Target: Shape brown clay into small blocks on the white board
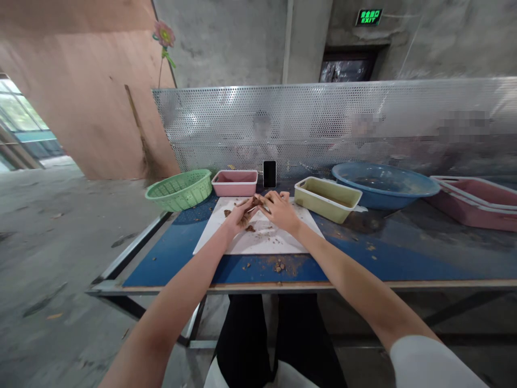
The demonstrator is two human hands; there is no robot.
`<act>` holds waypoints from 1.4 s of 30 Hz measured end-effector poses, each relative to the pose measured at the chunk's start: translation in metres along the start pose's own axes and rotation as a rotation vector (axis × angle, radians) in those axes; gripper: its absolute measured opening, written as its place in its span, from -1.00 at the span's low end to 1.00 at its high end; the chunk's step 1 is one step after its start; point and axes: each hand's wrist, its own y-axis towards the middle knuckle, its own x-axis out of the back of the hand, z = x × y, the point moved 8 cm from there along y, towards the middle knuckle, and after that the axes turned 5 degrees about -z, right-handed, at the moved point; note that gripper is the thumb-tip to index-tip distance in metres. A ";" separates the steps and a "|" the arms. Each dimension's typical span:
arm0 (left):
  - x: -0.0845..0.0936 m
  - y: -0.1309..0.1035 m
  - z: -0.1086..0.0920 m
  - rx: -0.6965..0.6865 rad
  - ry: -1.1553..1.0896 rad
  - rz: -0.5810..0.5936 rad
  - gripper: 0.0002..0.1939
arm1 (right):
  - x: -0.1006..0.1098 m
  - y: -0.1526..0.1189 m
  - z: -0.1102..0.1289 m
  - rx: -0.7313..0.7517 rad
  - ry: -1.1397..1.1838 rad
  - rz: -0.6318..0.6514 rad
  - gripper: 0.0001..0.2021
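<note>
Over a white board [205,237] on the blue table, my left hand [241,215] is palm up with its fingers closed about a small brown earthy lump [257,201]. My right hand [279,210] reaches in from the other side, fingers bent and pressed on the same lump. Fingers cover most of it, so its kind cannot be made out. Another brown piece [250,228] lies on the board below my hands, and one more [227,213] is beside my left hand. Crumbs are scattered around them.
Behind the board stand a green basket [181,198], a pink bin [234,188] and a phone [269,174]. To the right are an olive bin [327,205], a blue basin [375,199] and pink bins [476,210]. Brown bits [279,266] lie near the table's front edge.
</note>
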 end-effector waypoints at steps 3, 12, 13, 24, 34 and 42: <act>0.002 0.001 0.000 -0.011 -0.015 -0.011 -0.86 | -0.001 -0.001 0.002 0.020 -0.002 -0.001 -0.51; 0.007 0.006 -0.002 -0.055 -0.033 -0.010 -0.90 | -0.003 -0.001 0.005 0.041 0.028 0.029 -0.53; 0.008 0.007 -0.002 -0.054 -0.034 -0.012 -0.91 | -0.003 -0.001 0.005 0.038 0.024 0.036 -0.53; 0.012 0.012 0.000 -0.045 -0.051 -0.021 -0.96 | -0.007 -0.002 0.007 0.067 0.027 0.100 -0.54; 0.008 0.005 0.000 0.035 -0.116 -0.071 -0.88 | -0.007 -0.002 0.008 0.099 0.033 0.095 -0.48; 0.006 0.000 0.001 0.099 -0.132 -0.103 -0.88 | -0.007 -0.003 0.009 0.110 0.043 0.101 -0.47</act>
